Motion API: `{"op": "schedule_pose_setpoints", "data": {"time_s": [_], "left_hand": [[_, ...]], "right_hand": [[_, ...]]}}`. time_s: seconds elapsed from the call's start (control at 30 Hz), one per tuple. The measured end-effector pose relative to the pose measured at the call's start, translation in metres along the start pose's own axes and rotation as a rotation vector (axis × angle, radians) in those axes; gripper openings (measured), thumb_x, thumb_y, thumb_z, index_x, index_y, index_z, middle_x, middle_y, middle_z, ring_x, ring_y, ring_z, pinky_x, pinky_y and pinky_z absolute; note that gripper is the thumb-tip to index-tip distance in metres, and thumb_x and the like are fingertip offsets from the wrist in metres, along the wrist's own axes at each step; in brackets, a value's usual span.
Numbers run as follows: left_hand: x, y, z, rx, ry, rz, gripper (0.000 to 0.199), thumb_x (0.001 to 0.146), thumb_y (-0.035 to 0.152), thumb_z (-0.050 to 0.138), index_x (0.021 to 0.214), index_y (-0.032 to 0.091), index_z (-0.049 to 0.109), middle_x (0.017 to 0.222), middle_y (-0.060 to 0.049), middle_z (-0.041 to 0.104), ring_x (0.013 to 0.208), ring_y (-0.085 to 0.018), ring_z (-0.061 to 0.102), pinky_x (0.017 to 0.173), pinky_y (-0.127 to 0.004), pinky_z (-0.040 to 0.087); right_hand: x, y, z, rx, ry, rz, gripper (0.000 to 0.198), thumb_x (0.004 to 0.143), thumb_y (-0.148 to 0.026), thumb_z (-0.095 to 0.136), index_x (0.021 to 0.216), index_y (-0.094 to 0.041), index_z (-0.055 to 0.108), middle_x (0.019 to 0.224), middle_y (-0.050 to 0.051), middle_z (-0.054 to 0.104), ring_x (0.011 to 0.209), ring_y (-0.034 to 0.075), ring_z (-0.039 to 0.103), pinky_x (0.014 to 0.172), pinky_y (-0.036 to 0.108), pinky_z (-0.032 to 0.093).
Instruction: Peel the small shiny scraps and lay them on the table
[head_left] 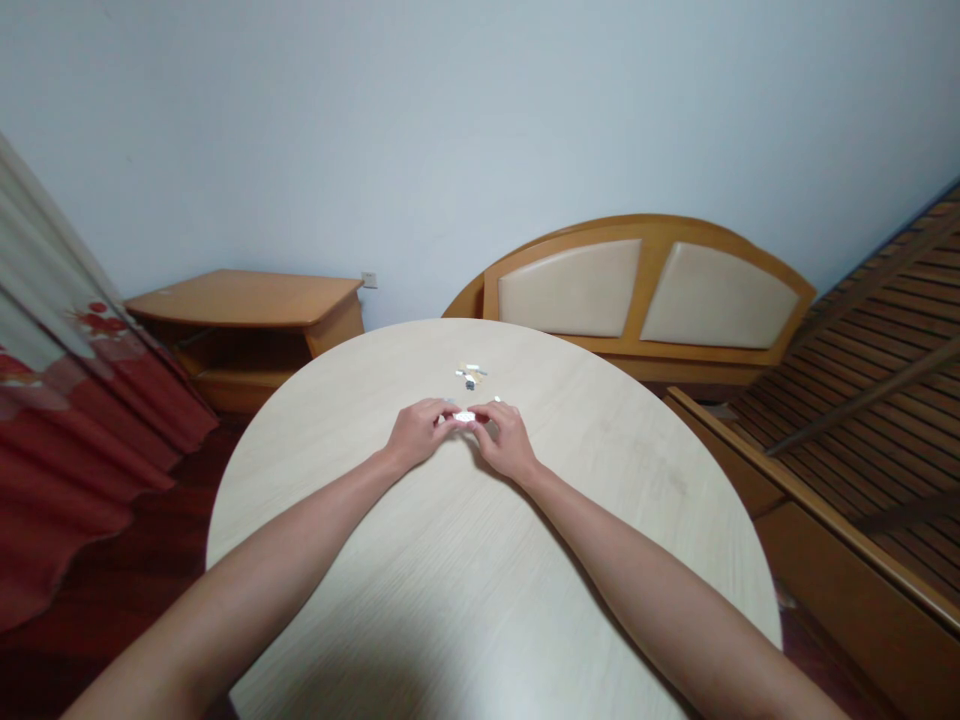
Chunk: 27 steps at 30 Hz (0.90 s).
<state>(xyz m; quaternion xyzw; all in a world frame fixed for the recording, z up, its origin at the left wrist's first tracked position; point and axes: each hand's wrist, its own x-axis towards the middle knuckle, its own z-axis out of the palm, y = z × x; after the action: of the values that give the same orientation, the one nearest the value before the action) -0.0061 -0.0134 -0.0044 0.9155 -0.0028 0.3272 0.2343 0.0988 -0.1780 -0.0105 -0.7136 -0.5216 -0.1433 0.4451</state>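
Note:
Over the middle of the round table (465,530), my left hand (421,430) and my right hand (504,437) meet around a small white flat piece (465,416). Thumb and fingers of each hand pinch one end of it. Its surface looks studded, but it is too small for me to make out the kind. Just beyond my fingers lies a little group of small loose pieces (471,372), white, grey and yellowish. A dark round piece (470,385) is nearest to me among them. One white bit (497,399) sits beside my right fingertips.
A low wooden cabinet (255,297) stands beyond the table at the left, near a red and white curtain (90,430). Behind the table is a wooden headboard (652,235) with cream panels. A bed frame (817,530) and a slatted panel (885,370) are at the right.

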Motion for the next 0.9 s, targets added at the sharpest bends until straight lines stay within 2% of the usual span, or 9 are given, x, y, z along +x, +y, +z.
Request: {"op": "schedule_pose_setpoints", "data": {"time_s": [0.27, 0.9], "left_hand": [[-0.0003, -0.0027, 0.0016, 0.002, -0.008, -0.02, 0.021, 0.09, 0.037, 0.064, 0.096, 0.019, 0.073, 0.088, -0.005, 0.074, 0.08, -0.017, 0.065, 0.075, -0.028, 0.048], [-0.0005, -0.0041, 0.002, 0.008, -0.021, 0.007, 0.019, 0.091, 0.034, 0.063, 0.099, 0.019, 0.072, 0.091, -0.005, 0.074, 0.083, -0.017, 0.066, 0.076, -0.028, 0.05]], "right_hand": [[-0.0001, 0.0023, 0.001, -0.019, -0.008, -0.031, 0.016, 0.092, -0.022, 0.057, 0.101, -0.019, 0.069, 0.095, 0.007, 0.074, 0.091, 0.024, 0.064, 0.092, 0.041, 0.041], [-0.0005, 0.0055, 0.0028, -0.061, -0.029, 0.005, 0.02, 0.096, -0.024, 0.053, 0.105, -0.022, 0.07, 0.101, 0.007, 0.075, 0.095, 0.024, 0.064, 0.092, 0.042, 0.041]]}}
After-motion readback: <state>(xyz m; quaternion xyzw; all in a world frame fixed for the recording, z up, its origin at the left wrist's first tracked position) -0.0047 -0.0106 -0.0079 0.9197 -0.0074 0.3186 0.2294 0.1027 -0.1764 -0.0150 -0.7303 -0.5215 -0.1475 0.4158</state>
